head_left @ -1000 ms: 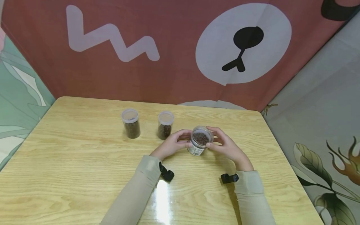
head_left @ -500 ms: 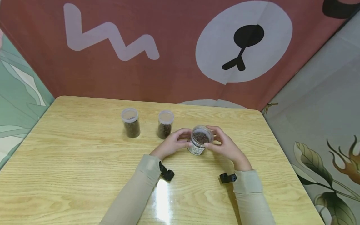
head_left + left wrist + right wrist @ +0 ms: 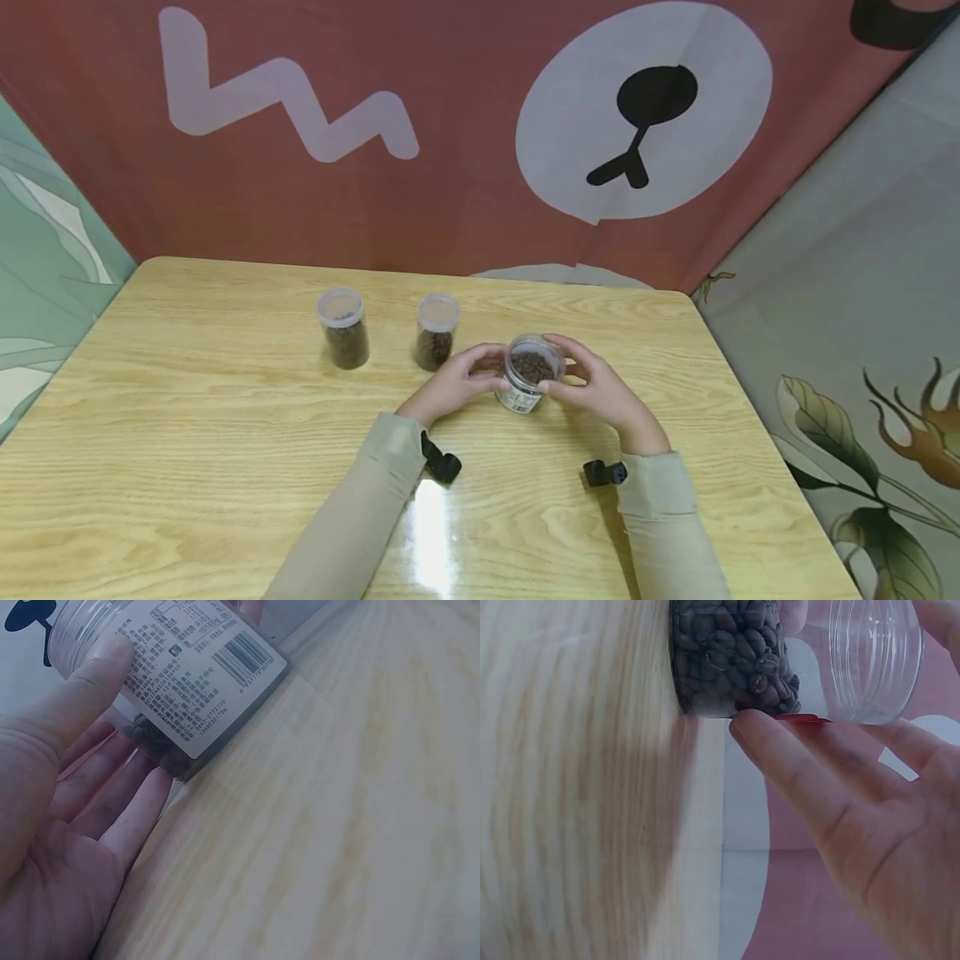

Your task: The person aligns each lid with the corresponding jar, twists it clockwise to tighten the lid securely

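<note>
A clear jar (image 3: 517, 398) of dark brown beans stands upright on the table, its printed label (image 3: 191, 694) with a barcode turned toward the person. From the left, my left hand (image 3: 456, 386) holds the jar's side, thumb across the front near the top of the label. My right hand (image 3: 609, 398) grips the clear upper part from the right, thumb in front and fingers behind. In the right wrist view the beans (image 3: 727, 656) fill the lower part, below the ridged clear neck (image 3: 870, 656). One right fingertip touches the jar's side low down.
Two lidded clear jars stand left of the hands: a nearer one (image 3: 436, 337) with dark chunks, just beyond the left hand, and a farther one (image 3: 346, 337) with finer brownish contents. The wooden table (image 3: 225, 467) meets a red printed cloth (image 3: 465, 208) at its back edge.
My right thumb has slid slightly leftward across the jar's front rim. The jar, the left hand and the other jars keep their places; the head view has shifted a little.
</note>
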Demonstrator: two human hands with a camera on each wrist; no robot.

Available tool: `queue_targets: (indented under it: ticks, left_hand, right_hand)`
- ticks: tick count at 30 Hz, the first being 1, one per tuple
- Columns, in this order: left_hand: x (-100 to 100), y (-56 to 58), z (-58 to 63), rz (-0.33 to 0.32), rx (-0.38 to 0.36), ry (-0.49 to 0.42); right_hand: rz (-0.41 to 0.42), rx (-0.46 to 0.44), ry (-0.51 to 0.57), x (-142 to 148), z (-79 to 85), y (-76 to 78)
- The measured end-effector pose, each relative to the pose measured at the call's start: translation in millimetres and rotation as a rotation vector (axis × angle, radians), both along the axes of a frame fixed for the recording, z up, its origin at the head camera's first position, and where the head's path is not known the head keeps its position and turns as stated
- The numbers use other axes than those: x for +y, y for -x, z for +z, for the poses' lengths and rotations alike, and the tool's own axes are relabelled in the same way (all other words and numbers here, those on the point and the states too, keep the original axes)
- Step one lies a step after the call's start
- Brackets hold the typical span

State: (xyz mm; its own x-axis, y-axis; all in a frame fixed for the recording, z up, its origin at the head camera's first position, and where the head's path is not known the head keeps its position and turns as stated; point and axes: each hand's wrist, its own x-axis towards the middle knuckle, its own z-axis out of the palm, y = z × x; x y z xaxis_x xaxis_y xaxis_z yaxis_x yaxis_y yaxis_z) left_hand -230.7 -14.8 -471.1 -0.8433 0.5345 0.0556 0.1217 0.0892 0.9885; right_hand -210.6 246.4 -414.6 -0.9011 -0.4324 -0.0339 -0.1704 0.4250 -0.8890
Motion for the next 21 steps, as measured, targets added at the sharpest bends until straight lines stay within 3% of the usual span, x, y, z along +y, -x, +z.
queue_targets:
  ticks: [7,15,21]
  left_hand:
    - [0.3,-0.3,-0.3,0.003,0.007,-0.009]
    - [1.5,-0.8,-0.2,-0.001,0.006,-0.033]
    - [-0.9,-0.8,0.4,-0.006,0.0,-0.029]
  right_hand:
    - [0.015,0.026,-0.044,-1.5,-3.9,-3.4]
    - [-0.026,0.4,-0.215,-26.1,0.6,-9.2]
    - [-0.003,0.506,-0.354,-44.9,-2.0,-9.3]
